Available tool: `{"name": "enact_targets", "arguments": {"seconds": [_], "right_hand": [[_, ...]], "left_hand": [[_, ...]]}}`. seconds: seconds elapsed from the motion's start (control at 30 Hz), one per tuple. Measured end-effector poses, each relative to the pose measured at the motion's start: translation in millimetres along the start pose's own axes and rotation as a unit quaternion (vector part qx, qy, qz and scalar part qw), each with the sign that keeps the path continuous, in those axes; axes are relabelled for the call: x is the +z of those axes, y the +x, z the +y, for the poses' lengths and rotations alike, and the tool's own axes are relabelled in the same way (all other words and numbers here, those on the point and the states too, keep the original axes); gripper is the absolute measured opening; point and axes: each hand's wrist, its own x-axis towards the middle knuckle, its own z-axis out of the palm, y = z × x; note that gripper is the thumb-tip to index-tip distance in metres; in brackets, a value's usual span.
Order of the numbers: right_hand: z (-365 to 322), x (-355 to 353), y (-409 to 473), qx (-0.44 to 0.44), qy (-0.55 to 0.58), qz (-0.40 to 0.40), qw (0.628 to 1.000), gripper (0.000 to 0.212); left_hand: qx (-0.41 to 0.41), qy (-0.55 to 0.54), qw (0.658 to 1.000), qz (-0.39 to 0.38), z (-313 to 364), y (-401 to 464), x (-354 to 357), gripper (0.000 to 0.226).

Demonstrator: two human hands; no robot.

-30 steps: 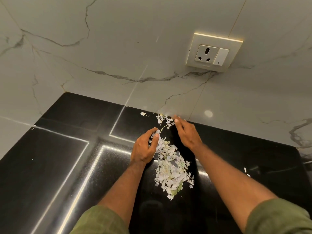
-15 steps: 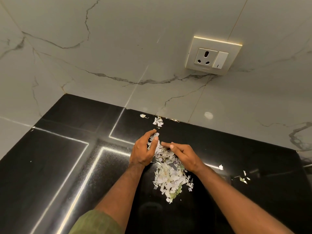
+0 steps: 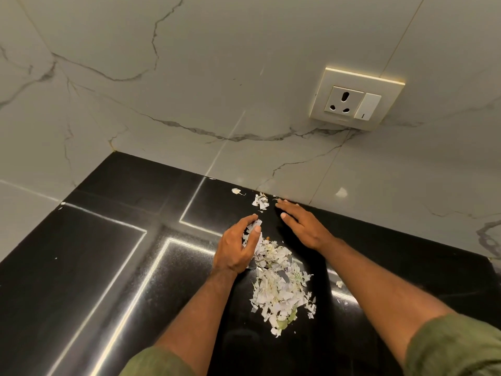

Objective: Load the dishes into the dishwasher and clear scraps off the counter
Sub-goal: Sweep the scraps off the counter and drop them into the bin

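- The left hand (image 3: pixel 238 246) rests on its outer edge on the black counter (image 3: pixel 89 267), thumb side up, forearm running back toward the olive sleeve (image 3: pixel 160 362) at the lower edge of view.
- Its fingers (image 3: pixel 253 236) curl loosely inward like a scoop, half closed, with several white paper bits caught between the thumb and the fingertips; how firmly they are pinched cannot be told.
- The main pile of scraps (image 3: pixel 279 286) lies on the counter just inside that curl, touching the palm side of the left fingers and trailing back toward the person.
- The right hand (image 3: pixel 303 226) lies low over the counter, palm down, wrist angled from the right, forearm leading back to its own olive sleeve.
- Its fingers (image 3: pixel 286 206) are stretched out flat and slightly spread, holding nothing, tips reaching toward the foot of the marble wall (image 3: pixel 189 77).
- A small cluster of scraps (image 3: pixel 260 200) sits just beyond and left of the right fingertips, against the wall.
- One stray flake (image 3: pixel 236 191) lies farther left of that cluster.
- A wall socket (image 3: pixel 352 100) sits high above the right fingers.
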Motion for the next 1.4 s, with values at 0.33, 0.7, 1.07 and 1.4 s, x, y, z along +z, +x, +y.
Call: {"name": "enact_targets", "arguments": {"seconds": [0.33, 0.7, 1.07, 1.4], "right_hand": [[-29.6, 5.3, 16.4, 0.006, 0.169, 0.155, 0.973, 0.037], [-36.7, 26.1, 19.6, 0.010, 0.191, -0.007, 0.982, 0.042], [-59.9, 20.5, 75.6, -0.040, 0.155, 0.002, 0.987, 0.045], [-51.8, 41.4, 78.1, -0.077, 0.010, -0.111, 0.991, 0.046]], "left_hand": [[-0.003, 0.007, 1.000, -0.001, -0.2, -0.6, 0.1, 0.053], [0.031, -0.037, 0.999, 0.001, 7.7, 0.5, -4.6, 0.040], [-0.010, -0.040, 0.997, 0.070, -1.9, 1.0, 1.0, 0.069], [0.001, -0.035, 0.997, 0.063, -3.1, 2.0, -1.7, 0.075]]}}
